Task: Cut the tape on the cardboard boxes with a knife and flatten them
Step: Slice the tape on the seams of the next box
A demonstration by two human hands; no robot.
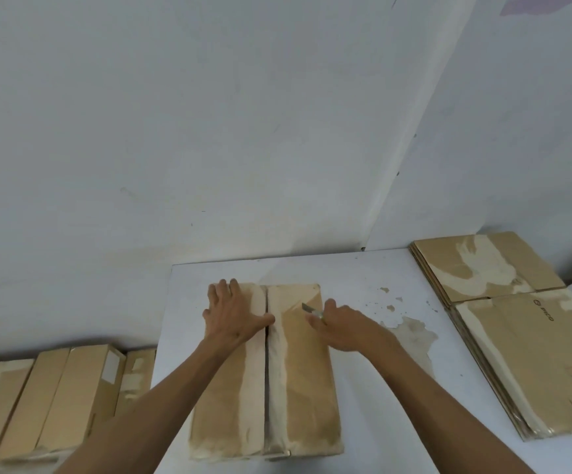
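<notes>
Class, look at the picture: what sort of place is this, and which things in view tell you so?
Probably a plain storeroom or packing corner: bare white walls, a white table, flattened cardboard stacked on its right, and a row of taped boxes standing to the left.

We see soft, even, slightly cool light with no glare. Only faint shadows lie under the forearms on the white table (363, 275). The whole picture is a little blurred, and the wide lens bends straight lines near the edges, such as the wall corner (424, 131).
</notes>
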